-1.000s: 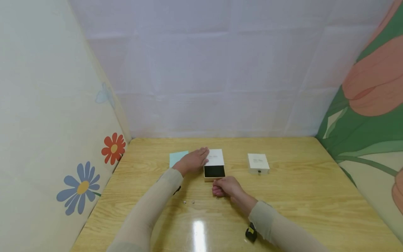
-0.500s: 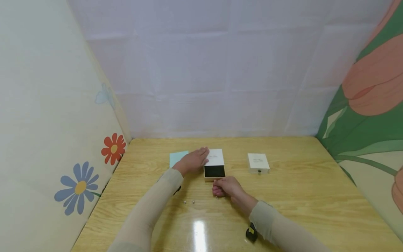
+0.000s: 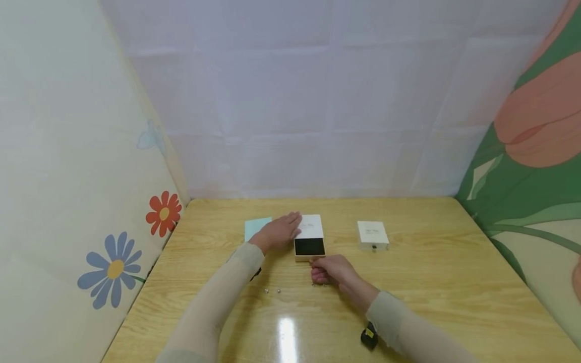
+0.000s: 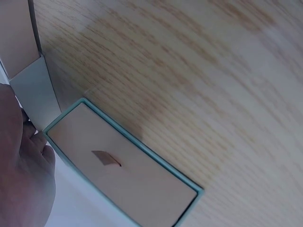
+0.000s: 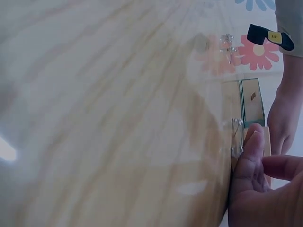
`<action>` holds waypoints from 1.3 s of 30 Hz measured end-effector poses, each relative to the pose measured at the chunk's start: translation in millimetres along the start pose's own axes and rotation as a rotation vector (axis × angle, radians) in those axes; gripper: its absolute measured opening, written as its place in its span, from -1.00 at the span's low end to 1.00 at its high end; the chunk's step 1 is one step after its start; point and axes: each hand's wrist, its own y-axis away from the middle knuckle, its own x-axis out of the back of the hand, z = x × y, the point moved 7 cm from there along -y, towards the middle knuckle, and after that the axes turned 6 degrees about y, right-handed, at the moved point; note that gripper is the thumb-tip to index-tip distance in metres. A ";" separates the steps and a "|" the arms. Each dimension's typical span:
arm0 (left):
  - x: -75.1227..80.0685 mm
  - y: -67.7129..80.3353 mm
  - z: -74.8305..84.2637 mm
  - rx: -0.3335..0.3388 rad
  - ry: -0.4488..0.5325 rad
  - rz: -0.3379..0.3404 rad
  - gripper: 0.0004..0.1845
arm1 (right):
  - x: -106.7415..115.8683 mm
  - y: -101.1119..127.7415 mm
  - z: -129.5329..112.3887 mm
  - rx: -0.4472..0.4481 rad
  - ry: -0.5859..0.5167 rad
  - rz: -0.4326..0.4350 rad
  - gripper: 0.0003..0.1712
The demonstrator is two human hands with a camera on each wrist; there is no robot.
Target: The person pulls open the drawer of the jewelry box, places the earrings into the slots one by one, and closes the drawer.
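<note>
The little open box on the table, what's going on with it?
A person steadies the open box with the left hand, which rests on its white sleeve. The right hand sits just in front of the box's dark tray, fingers curled near small earrings on the table. A second, closed box stands to the right.

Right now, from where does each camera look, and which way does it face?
Head: sits above, faces forward and down at the table; both forearms show, left hand on the open box, right hand before it.
Left wrist: looks down at the teal card; left hand at its edge.
Right wrist: looks low along the table; right hand's fingers show.
Head and left wrist share the card.
</note>
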 end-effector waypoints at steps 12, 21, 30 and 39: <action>1.6 0.2 -1.4 0.014 0.031 -0.010 -0.35 | 29.0 6.8 -4.3 0.053 0.085 -0.040 -0.69; 2.4 0.7 1.3 0.013 0.033 -0.020 -0.35 | 30.0 12.9 -12.6 0.228 0.337 -0.304 -0.58; 0.5 -0.8 -0.9 0.013 0.015 -0.016 -0.35 | 32.7 21.1 -17.5 0.400 0.722 -0.385 -0.43; 2.1 0.9 0.8 0.019 0.023 -0.030 -0.35 | 26.7 25.0 -18.3 0.557 0.923 -0.477 -0.38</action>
